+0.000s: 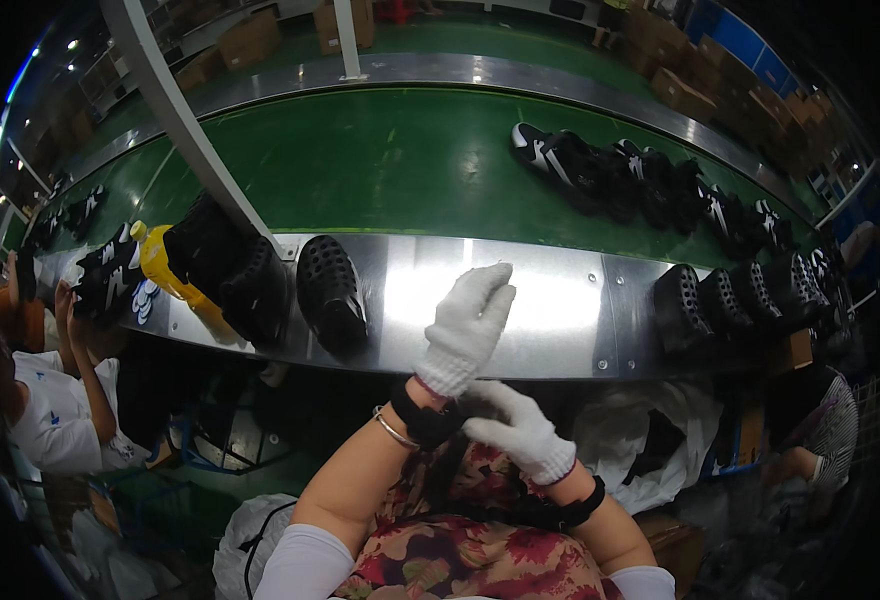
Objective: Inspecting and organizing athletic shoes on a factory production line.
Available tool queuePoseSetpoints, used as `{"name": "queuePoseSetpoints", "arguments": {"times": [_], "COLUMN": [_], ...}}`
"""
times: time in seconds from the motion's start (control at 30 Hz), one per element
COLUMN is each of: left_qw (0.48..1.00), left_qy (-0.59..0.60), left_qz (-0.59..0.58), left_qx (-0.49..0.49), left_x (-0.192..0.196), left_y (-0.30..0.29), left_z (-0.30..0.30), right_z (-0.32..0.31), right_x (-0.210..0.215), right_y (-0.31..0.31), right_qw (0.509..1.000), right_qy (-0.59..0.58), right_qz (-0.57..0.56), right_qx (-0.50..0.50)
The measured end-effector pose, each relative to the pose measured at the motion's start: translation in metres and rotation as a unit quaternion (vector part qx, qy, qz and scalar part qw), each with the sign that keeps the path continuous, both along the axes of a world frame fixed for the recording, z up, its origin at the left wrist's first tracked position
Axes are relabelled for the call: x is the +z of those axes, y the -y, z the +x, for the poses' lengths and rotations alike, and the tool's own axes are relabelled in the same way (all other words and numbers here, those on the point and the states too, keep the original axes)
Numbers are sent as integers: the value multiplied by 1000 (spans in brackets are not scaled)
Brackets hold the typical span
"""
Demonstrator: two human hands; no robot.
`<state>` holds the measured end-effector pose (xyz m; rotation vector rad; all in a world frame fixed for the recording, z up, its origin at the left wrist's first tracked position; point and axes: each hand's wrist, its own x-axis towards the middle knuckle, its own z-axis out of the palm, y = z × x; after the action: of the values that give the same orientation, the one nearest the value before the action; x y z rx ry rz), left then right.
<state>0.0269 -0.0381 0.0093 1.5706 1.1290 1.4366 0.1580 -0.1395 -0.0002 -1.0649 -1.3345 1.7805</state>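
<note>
My left hand (468, 325), in a white knit glove, reaches over the shiny steel bench edge (550, 310) with its fingers stretched out and nothing in it. A black band (425, 415) and a bracelet (396, 428) are on that wrist. Close beside the band is my right hand (522, 432), gloved too, thumb and fingers apart and slightly bent; whether it touches the band I cannot tell. A black perforated shoe (331, 295) stands on the steel left of my left hand. Several similar black shoes (682, 308) stand in a row at the right.
Black-and-white sneakers (560, 165) lie along the green belt (390, 150) beyond the bench. A yellow bottle (185, 280) leans by dark shoes near a grey post (195, 130). A person (55, 410) handles shoes at the left; another (830, 430) sits at the right.
</note>
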Motion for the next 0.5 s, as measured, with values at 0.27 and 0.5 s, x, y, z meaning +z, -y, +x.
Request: {"name": "queuePoseSetpoints", "arguments": {"times": [0.27, 0.5], "left_qw": [982, 937], "left_qy": [-164, -322], "left_qz": [97, 134], "left_qx": [2, 18], "left_x": [-11, -12], "left_y": [-1, -7], "left_z": [9, 11], "right_z": [-16, -11], "right_x": [-30, -20], "right_y": [2, -9], "right_qw": [999, 997], "right_qy": [-4, -23], "right_qz": [-21, -75], "right_qx": [49, -14]}}
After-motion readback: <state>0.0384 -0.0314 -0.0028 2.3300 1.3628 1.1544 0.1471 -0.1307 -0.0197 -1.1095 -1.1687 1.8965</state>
